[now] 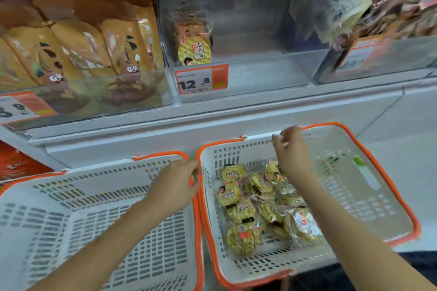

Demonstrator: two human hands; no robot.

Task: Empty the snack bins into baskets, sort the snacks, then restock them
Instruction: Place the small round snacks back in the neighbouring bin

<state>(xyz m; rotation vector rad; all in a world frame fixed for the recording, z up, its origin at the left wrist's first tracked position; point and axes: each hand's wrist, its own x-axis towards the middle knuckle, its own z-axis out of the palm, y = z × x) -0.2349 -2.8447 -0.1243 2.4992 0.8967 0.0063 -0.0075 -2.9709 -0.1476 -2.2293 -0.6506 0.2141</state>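
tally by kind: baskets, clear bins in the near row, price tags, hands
White plastic baskets with orange rims: 2
Clear acrylic shelf bins, near row: 3
Orange-and-white price tags: 3
Bare hands: 2, left hand, right hand
Total: 10

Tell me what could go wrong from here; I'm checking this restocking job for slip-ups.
The middle bin still holds a few cookie packs at its left wall, so they may get missed. The left hand rests on the rims where the left basket and right basket meet; fingers could get pinched. The right hand hovers over the loose packs; pressing down may crush them.
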